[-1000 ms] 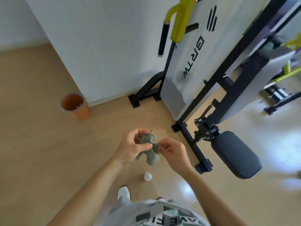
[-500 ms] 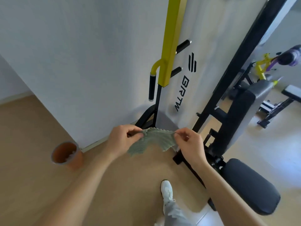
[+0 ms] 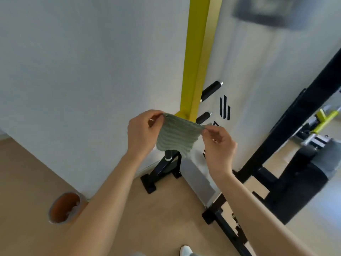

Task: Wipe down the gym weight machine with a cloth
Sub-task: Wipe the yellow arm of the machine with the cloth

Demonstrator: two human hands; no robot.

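Observation:
A small grey-green ribbed cloth [image 3: 178, 136] hangs spread flat between my hands. My left hand [image 3: 142, 133] pinches its upper left corner and my right hand [image 3: 218, 145] pinches its upper right corner. Just behind the cloth rises the weight machine's yellow upright bar [image 3: 199, 58], whose lower end the cloth partly covers. Two black pegs [image 3: 210, 91] stick out to the bar's right. The machine's white side panel [image 3: 258, 80] carries black lettering, and a black frame post [image 3: 287, 130] slants up on the right. A black foot bracket [image 3: 162, 172] stands on the floor below the cloth.
An orange bin [image 3: 64, 207] stands on the wooden floor at the lower left, beside the white wall [image 3: 83, 80]. A black padded seat [image 3: 302, 182] and more yellow-and-black gym gear [image 3: 324, 122] are at the right. My white shoe [image 3: 186, 251] shows at the bottom edge.
The crumpled cloth has been opened out and stretched flat between both hands, then raised toward the yellow bar. My view has tilted up and closer to the machine.

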